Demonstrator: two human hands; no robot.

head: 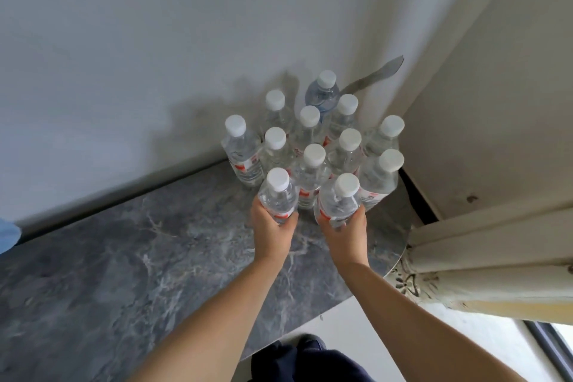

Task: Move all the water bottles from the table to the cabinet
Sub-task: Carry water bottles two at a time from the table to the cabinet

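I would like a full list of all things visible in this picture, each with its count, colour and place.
water bottles: twelve, clear with white caps, some with red on the label; upright in a cluster at the back right corner of the marble surface, two of them held.
blue-tinted bottle: one, white cap; at the back of the cluster, near the wall.
marble surface: one, grey with pale veins; under the bottles.
wall: white; behind the surface.
ornate column: one, cream; at the right.
grey strip: one; on the wall behind the bottles.
left hand: one; its grip is round the front left bottle.
right hand: one; its grip is round the front right bottle.
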